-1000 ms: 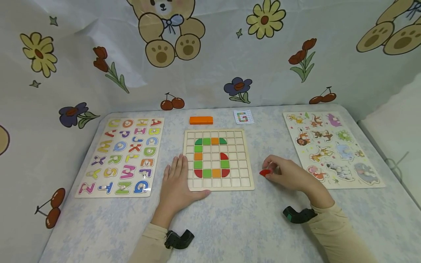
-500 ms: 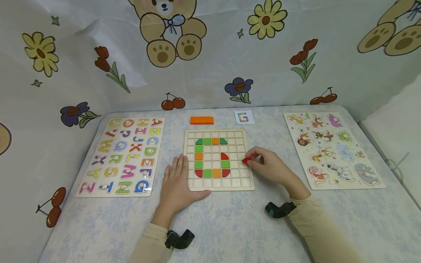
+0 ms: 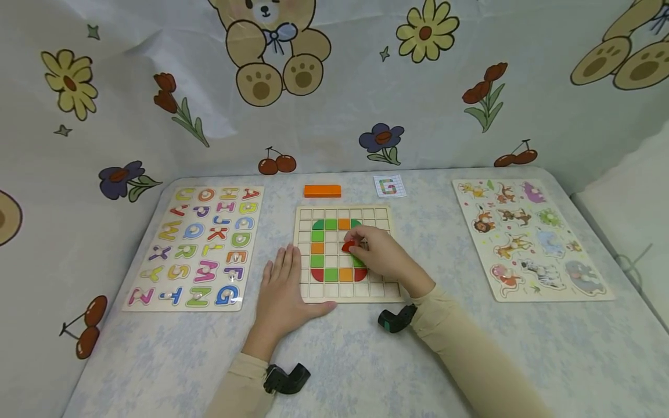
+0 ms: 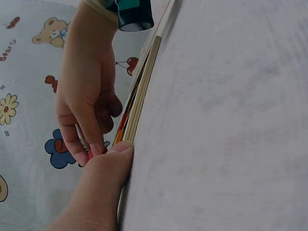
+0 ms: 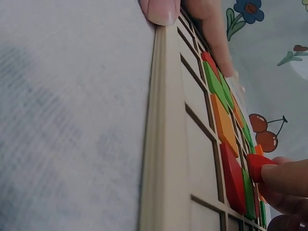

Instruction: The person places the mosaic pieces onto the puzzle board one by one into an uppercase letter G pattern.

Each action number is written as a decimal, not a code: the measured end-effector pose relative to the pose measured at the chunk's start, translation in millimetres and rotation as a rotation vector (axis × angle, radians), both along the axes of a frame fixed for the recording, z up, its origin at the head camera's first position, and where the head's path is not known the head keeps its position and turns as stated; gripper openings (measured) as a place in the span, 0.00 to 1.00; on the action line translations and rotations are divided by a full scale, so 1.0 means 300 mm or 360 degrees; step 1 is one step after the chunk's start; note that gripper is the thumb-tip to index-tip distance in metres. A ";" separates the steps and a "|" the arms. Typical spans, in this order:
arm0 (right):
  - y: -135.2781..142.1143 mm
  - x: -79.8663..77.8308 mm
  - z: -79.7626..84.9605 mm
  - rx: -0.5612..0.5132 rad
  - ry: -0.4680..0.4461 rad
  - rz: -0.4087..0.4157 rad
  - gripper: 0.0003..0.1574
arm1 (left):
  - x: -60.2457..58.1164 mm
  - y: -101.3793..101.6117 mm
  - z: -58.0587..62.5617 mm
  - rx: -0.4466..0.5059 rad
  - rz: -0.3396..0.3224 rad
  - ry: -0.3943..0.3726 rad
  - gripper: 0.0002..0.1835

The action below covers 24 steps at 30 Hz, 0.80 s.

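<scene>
A square wooden grid board (image 3: 373, 290) lies mid-table, with green tiles (image 3: 331, 224), orange tiles (image 3: 317, 248) and red rounded tiles (image 3: 317, 274) in its cells, forming a ring-like shape. My right hand (image 3: 384, 252) is over the board's right half, pinching a red tile (image 5: 257, 163) with a curved side between thumb and fingers; it hides some cells at the ring's right side. My left hand (image 3: 282, 290) lies with straight fingers along the board's left edge. Its thumb (image 4: 120, 148) touches the front edge in the left wrist view.
An alphabet puzzle board (image 3: 195, 249) lies at the left, an animal puzzle board (image 3: 533, 238) at the right. Behind the grid board are an orange block (image 3: 322, 191) and a small card (image 3: 389, 186) showing a coloured G on a grid. A patterned cloth (image 3: 334, 87) hangs behind the table.
My right hand has moved left from the table beside the grid board to over the board, carrying the red tile. The left hand has stayed in place.
</scene>
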State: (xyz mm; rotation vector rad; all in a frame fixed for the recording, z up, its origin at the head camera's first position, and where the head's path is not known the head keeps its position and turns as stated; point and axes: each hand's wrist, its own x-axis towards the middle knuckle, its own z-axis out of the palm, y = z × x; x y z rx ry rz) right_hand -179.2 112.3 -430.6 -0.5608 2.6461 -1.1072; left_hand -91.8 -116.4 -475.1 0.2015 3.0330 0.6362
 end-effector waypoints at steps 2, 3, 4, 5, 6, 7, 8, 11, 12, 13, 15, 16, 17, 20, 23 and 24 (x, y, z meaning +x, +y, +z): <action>-0.014 -0.002 0.000 0.0045 0.0023 -0.0002 0.06 | 0.000 0.000 0.000 0.0005 0.0000 0.0001 0.73; -0.019 -0.002 0.000 0.0066 0.0034 -0.0005 0.06 | -0.001 0.001 0.000 0.0006 0.0000 0.0002 0.73; -0.022 -0.002 -0.002 0.0085 0.0047 -0.0009 0.06 | -0.001 0.002 -0.001 0.0009 0.0000 0.0003 0.73; -0.024 -0.002 -0.004 0.0108 0.0066 -0.0016 0.07 | -0.001 0.002 -0.001 0.0011 0.0002 0.0005 0.73; -0.025 -0.001 -0.005 0.0131 0.0083 -0.0022 0.07 | -0.001 0.002 -0.002 0.0008 0.0003 0.0004 0.73; -0.026 0.000 -0.007 0.0150 0.0103 -0.0024 0.08 | -0.001 0.002 -0.003 0.0007 0.0003 0.0005 0.73; -0.027 0.001 -0.010 0.0170 0.0120 -0.0028 0.08 | -0.001 0.003 -0.004 0.0006 0.0004 0.0006 0.73; -0.027 0.006 -0.017 0.0229 0.0158 -0.0020 0.10 | -0.001 0.002 -0.010 -0.0005 0.0008 0.0010 0.73; -0.026 0.008 -0.018 0.0244 0.0164 -0.0014 0.10 | -0.001 0.002 -0.012 -0.0009 0.0007 0.0011 0.73; -0.025 0.011 -0.019 0.0260 0.0175 -0.0005 0.11 | -0.002 0.003 -0.013 -0.0003 0.0005 0.0013 0.73; -0.022 0.020 -0.022 0.0285 0.0209 0.0020 0.11 | -0.001 0.003 -0.015 -0.0002 0.0004 0.0012 0.74; -0.020 0.026 -0.022 0.0295 0.0231 0.0033 0.11 | -0.001 0.004 -0.016 -0.0001 0.0004 0.0011 0.74; -0.018 0.034 -0.021 0.0294 0.0250 0.0042 0.11 | -0.001 0.004 -0.017 -0.0005 0.0003 0.0009 0.74; -0.015 0.065 -0.021 0.0249 0.0298 0.0023 0.10 | 0.003 0.003 -0.020 -0.0018 0.0007 0.0003 0.74; -0.008 0.104 -0.022 0.0201 0.0330 -0.0032 0.11 | 0.007 -0.002 -0.026 -0.0032 0.0010 0.0005 0.74; -0.005 0.118 -0.023 0.0198 0.0349 -0.0052 0.12 | 0.009 -0.004 -0.029 -0.0032 0.0011 0.0004 0.74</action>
